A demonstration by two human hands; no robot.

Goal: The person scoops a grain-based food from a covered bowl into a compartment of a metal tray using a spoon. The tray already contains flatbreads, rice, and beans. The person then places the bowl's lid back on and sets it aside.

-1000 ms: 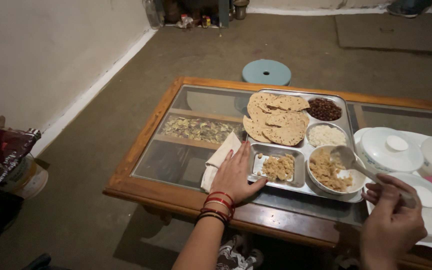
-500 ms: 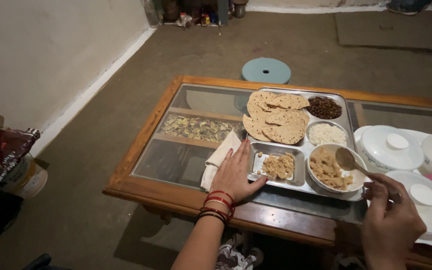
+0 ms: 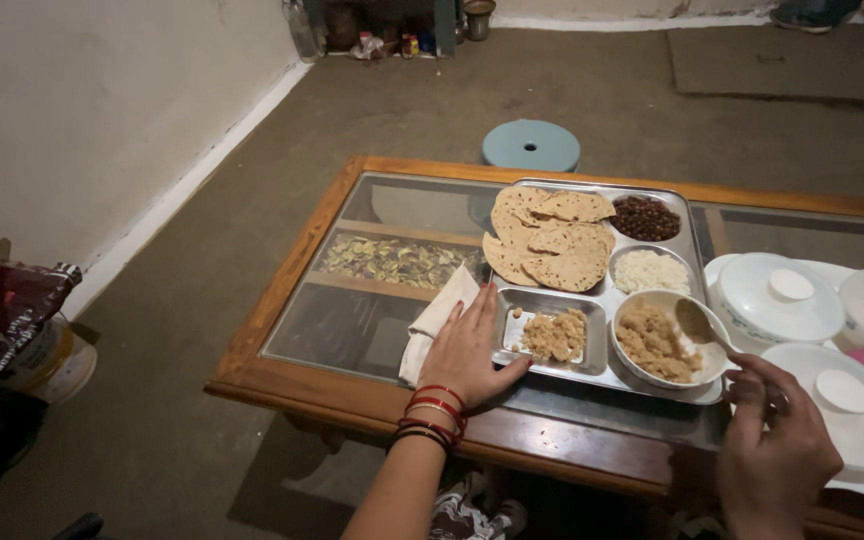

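right hand (image 3: 774,455) fingers, closed on the metal spoon (image 3: 700,322), have lowered it into the round steel bowl (image 3: 665,340); open left hand (image 3: 467,350) still steadies the compartmented steel tray (image 3: 600,375).

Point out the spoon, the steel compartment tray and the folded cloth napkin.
spoon (image 3: 697,322), head view, on its bowl inside the food bowl.
steel compartment tray (image 3: 604,294), head view, on a bare divider between compartments.
folded cloth napkin (image 3: 436,318), head view, on its middle fold.
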